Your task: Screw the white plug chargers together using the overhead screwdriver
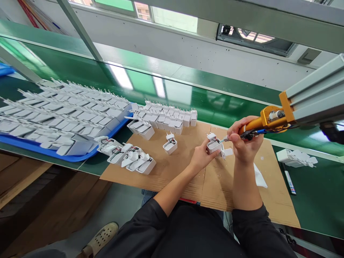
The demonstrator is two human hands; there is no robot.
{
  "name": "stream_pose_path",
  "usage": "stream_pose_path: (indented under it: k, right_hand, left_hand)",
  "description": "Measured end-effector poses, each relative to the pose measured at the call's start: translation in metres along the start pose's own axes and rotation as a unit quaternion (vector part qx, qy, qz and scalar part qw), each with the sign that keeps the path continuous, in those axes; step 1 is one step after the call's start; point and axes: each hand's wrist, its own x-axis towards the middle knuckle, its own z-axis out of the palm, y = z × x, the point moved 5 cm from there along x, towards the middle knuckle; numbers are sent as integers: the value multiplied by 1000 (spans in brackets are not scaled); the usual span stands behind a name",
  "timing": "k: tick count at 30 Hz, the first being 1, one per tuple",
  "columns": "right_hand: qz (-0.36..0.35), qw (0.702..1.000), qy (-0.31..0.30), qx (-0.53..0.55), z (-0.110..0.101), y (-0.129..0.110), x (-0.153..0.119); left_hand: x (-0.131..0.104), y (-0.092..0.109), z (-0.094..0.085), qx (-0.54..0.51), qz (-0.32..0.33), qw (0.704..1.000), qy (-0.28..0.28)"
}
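Observation:
My left hand [202, 154] is closed around an uncapped white power adapter housing [214, 146] standing on the cardboard. Wires and small parts show inside it, and a loose white cover hangs off its right side. My right hand [245, 141] grips the front end of an orange glue-dispenser-like tool [252, 125] fixed to a grey metal arm. Its thin nozzle [223, 140] points down left at the housing's open top; whether it touches cannot be made out. Another uncapped adapter [170, 144] stands by itself to the left of my left hand.
A blue tray [88, 154] packed with white adapters lies at the left. More adapters stand in rows [166, 120] behind and in a group [126, 157] front left on the cardboard [174, 175]. At the right lie a marker [290, 181], a white paper [259, 177] and more adapter parts [297, 158].

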Motion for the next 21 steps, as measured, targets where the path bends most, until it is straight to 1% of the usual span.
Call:
stream_pose_path:
  k: [7, 11, 21]
  right_hand:
    - [-9, 1000, -14, 10, 1, -2, 0]
    - [-3, 1000, -12, 4, 1, -2, 0]
    - [-2, 1000, -7, 1, 0, -3, 0]
  left_hand:
    - [0, 0, 0, -5, -4, 1000, 4]
    - [-1, 0, 0, 9, 0, 1000, 9]
    - [-2, 3, -1, 8, 1, 1000, 8]
